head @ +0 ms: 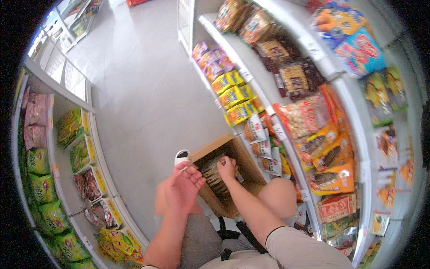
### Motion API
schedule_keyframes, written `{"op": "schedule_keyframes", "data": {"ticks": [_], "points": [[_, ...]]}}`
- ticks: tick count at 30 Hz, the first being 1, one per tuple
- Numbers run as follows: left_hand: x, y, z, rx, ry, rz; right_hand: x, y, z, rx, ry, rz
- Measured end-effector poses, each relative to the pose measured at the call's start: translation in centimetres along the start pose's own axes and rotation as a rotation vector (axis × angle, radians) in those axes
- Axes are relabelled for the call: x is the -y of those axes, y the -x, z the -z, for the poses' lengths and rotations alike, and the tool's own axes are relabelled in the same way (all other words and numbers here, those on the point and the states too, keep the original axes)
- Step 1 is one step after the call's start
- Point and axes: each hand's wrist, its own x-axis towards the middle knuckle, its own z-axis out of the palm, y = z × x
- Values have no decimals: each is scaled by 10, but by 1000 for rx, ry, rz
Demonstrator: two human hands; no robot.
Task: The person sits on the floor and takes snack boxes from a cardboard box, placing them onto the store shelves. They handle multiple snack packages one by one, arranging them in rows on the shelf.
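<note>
An open cardboard box [247, 161] stands on the floor between my knees. Inside it lie several packs [213, 175] in clear, shiny wrapping, too blurred to name. My right hand [227, 168] reaches into the box over these packs with its fingers bent. Whether it grips one of them is hidden. By the box's left edge, my left hand [185, 186] is raised with the palm turned up and the fingers loosely curled. No pack shows in its palm.
To the right, a shelf unit [304, 188] carries bagged snacks, with yellow packets [235, 97] and white-and-orange bags [263, 144] on its lowest level. Another shelf [60, 175] at left holds green bags [53, 217] and small trays [84, 154]. Grey floor [141, 84] runs between them.
</note>
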Motion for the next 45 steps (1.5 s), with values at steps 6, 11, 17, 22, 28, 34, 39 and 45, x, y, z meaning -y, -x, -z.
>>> {"op": "schedule_keyframes", "data": {"ticks": [6,11,17,22,28,34,39,45], "points": [[30,0,8,-4,-281,-19,18,64,92,-260,-149,123],[61,-14,24,-57,-708,-121,12,111,162,-246,-433,161],[130,40,-26,58,-800,370,8,210,261,-93,-957,-123],[183,72,-27,180,-510,569,-34,268,291,-379,-306,442],[211,66,5,207,-647,605,-76,314,324,-238,-129,411],[194,31,15,269,-718,641,-59,314,341,-299,162,498],[173,10,23,172,-579,648,0,292,399,-425,56,476],[143,16,6,140,-586,527,130,257,533,-930,99,704]]}}
